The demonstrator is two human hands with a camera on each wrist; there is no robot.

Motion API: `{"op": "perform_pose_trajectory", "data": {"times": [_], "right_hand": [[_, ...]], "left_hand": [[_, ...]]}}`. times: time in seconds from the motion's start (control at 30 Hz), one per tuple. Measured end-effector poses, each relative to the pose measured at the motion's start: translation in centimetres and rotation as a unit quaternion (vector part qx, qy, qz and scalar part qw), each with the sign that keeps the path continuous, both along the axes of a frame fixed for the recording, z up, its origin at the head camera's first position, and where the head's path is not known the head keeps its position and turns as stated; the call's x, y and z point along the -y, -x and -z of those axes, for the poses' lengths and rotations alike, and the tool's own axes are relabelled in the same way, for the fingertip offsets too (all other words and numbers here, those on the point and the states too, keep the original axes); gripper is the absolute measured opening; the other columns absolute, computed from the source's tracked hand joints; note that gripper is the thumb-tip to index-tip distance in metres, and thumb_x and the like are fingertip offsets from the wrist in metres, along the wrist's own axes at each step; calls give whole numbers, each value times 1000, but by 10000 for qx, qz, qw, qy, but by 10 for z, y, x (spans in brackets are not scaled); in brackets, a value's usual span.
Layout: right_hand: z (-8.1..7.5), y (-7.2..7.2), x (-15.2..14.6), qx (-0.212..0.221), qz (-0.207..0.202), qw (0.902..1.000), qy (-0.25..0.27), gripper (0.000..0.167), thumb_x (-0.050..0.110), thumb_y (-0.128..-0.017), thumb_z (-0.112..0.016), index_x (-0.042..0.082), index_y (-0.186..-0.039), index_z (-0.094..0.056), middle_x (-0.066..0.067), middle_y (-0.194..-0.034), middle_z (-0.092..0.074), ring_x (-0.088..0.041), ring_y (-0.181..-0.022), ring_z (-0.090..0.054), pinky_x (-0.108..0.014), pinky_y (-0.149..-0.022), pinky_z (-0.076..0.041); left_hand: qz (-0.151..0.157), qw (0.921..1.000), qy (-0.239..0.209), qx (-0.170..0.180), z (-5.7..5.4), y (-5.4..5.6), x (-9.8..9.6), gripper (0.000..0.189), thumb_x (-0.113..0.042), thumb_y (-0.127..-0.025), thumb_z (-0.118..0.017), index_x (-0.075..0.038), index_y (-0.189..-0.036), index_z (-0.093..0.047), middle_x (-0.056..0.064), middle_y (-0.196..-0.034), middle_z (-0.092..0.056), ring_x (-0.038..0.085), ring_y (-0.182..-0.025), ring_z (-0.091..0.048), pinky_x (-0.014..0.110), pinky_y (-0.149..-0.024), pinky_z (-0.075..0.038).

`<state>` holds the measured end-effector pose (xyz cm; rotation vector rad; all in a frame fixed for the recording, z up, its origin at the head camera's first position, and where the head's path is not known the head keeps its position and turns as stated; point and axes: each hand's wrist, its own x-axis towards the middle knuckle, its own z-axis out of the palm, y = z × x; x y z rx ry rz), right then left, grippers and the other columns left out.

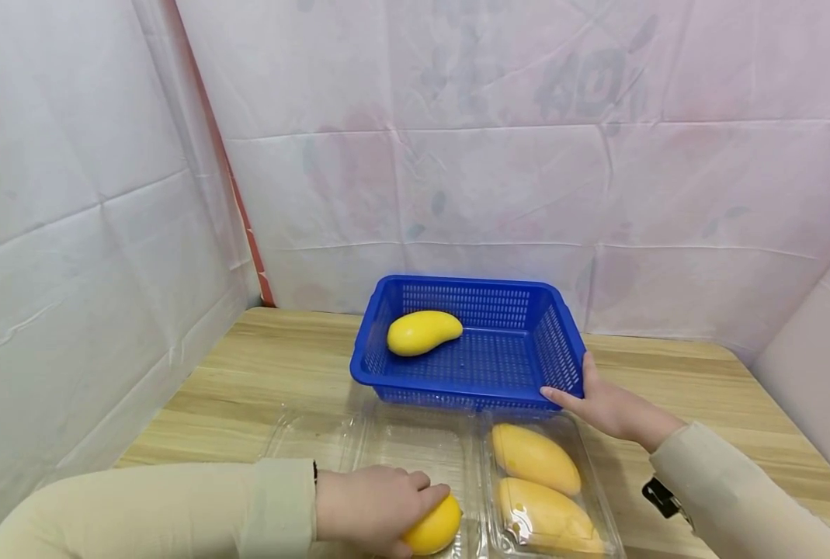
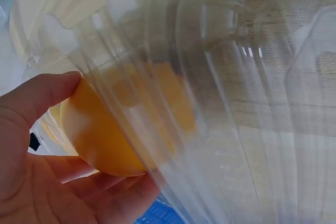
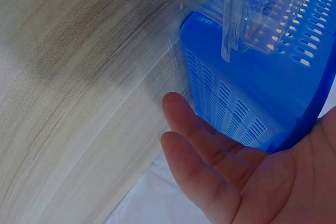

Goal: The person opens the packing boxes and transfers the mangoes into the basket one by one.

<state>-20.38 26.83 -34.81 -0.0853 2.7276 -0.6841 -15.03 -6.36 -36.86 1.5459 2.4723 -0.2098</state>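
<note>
In the head view my left hand [image 1: 380, 508] grips a yellow mango [image 1: 437, 526] low over a clear plastic container [image 1: 421, 442]. The left wrist view shows the thumb on one side of this mango [image 2: 100, 129] and curled fingers under it, with clear plastic overlapping its far part. My right hand [image 1: 613, 404] rests at the front right corner of a blue basket [image 1: 449, 394], thumb over the rim. In the right wrist view its fingers [image 3: 197, 174] are extended beside the basket's outer wall. Another yellow mango [image 1: 423, 332] lies at the left inside the basket.
Two orange-yellow mangoes [image 1: 536, 458] sit behind clear plastic at the container's right part. A further clear section [image 1: 313, 431] extends left. The wooden table [image 1: 289, 341] is bounded by pale sheets [image 1: 498, 194] at the back and sides.
</note>
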Motion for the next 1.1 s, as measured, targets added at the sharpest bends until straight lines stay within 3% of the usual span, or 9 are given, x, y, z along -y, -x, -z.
{"op": "perform_pose_trajectory", "data": {"times": [0.4,0.57,0.9,1.1], "right_hand": [[2,-2,-2,24,8,10000,-43,113,68,-88,-36,-11,-131,32,-48,-136,-3,-59,-118,-30,-65,-91,-31],[2,-2,-2,46,19,10000,-71,114,69,-87,-35,-11,-131,33,-48,-136,-5,-59,-117,-33,-64,-90,-32],[1,-1,-1,34,-4,10000,3,114,70,-87,-35,-11,-132,32,-47,-138,2,-59,-119,-29,-64,-91,-30],[0,-1,0,35,-1,10000,8,114,69,-87,-35,-11,-132,32,-46,-138,1,-58,-119,-29,-64,-91,-30]], "left_hand": [[60,9999,-92,68,4,4,-3,71,-35,-73,-77,-14,-134,-45,-7,-103,-55,2,-76,-50,18,-68,-44],[46,9999,-121,38,3,8,-3,73,-32,-73,-77,-12,-135,-45,-5,-107,-56,4,-81,-53,19,-72,-46],[-132,9995,-269,142,-8,14,-3,75,-28,-75,-76,-11,-139,-41,1,-121,-54,8,-98,-56,22,-84,-46],[-149,9986,-509,-61,-15,15,-2,76,-26,-73,-77,-8,-138,-42,4,-120,-55,10,-95,-57,22,-82,-47]]}}
